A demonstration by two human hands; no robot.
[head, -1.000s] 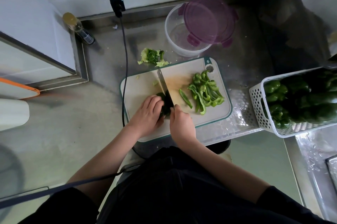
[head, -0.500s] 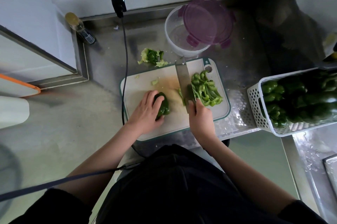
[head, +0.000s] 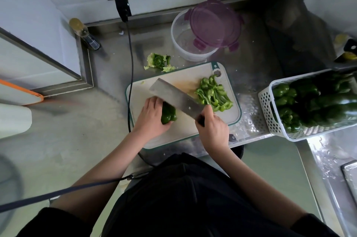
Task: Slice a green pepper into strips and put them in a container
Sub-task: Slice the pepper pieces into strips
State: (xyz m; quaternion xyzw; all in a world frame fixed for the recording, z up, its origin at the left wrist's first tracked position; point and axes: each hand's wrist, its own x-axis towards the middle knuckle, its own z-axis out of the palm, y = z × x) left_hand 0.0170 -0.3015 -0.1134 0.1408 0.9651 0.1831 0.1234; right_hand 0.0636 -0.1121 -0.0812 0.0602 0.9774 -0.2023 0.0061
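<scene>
Head view: one piece of green pepper [head: 168, 114] lies on the cutting board [head: 179, 132], held by the left hand [head: 151, 119]; the right hand [head: 212, 130] grips one cleaver [head: 174, 97]. One heap of strips [head: 213, 94] lies alongside. The clear container [head: 185, 47] holds no strips, its purple lid [head: 214, 22] askew; one white basket [head: 270, 113] holds whole peppers [head: 313, 101].

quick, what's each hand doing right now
Left hand: holding the dark green pepper piece down on the white cutting board.
Right hand: gripping the broad steel cleaver.

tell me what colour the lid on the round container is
Translucent purple lid, seen in the head view.
</scene>
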